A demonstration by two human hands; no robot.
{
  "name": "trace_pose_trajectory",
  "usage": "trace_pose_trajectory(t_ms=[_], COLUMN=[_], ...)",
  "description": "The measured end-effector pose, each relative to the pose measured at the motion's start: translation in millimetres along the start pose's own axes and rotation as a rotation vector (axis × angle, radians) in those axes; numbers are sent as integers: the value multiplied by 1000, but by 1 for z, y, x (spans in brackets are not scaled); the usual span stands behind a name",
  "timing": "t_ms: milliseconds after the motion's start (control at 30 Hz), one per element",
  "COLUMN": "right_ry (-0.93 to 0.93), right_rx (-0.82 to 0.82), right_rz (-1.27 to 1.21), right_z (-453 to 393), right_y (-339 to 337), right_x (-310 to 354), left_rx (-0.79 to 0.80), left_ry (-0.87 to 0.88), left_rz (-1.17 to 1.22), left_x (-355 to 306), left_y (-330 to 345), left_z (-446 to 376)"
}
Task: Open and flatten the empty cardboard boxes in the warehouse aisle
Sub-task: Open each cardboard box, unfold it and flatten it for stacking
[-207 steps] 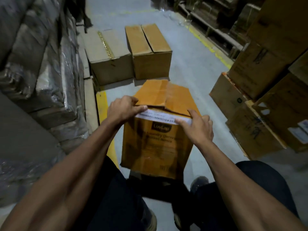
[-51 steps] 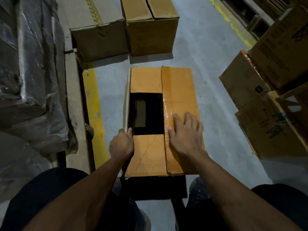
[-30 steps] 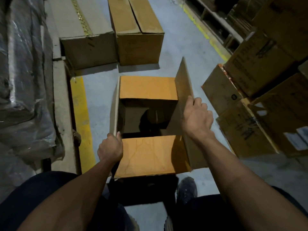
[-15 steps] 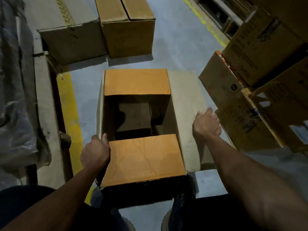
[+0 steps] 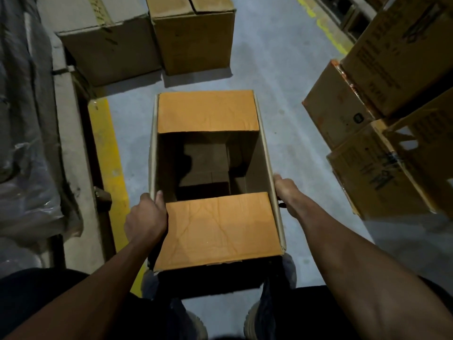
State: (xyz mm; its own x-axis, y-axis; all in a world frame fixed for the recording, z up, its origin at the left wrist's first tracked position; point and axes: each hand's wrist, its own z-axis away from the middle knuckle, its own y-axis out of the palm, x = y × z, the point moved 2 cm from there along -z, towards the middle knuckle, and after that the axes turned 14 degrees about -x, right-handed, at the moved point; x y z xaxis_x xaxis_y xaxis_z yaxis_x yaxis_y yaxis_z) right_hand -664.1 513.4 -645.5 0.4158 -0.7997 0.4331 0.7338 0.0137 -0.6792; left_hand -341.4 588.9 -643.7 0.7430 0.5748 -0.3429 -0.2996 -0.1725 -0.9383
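Left hand (image 5: 146,218) is gripping the cardboard box (image 5: 215,227) rim | right hand (image 5: 285,192) is gripping the other rim | next: fold both orange flaps out, then squash sideways.

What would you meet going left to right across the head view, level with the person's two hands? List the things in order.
Plastic-wrapped goods → yellow floor line → left hand → near orange flap of the open box → right hand → stacked boxes.

The open box (image 5: 215,224) sits between both feet, two closed boxes (image 5: 152,38) beyond.
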Motion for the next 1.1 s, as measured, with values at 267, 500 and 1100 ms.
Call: trace_pose_trajectory(t_ms=[267,500,1100], right_ry=[-216,-269,-256], right_rx=[-10,-126,80], right_rz=[199,268,354], right_z=[64,69,75], right_y=[-23,-25,-37], right_x=[20,17,10], left_rx=[42,21,1212], left_ry=[-38,602,676], left_rz=[29,-145,-98], left_x=[-6,-45,-107], left_y=[-16,-34,-103], left_z=[4,11,48])
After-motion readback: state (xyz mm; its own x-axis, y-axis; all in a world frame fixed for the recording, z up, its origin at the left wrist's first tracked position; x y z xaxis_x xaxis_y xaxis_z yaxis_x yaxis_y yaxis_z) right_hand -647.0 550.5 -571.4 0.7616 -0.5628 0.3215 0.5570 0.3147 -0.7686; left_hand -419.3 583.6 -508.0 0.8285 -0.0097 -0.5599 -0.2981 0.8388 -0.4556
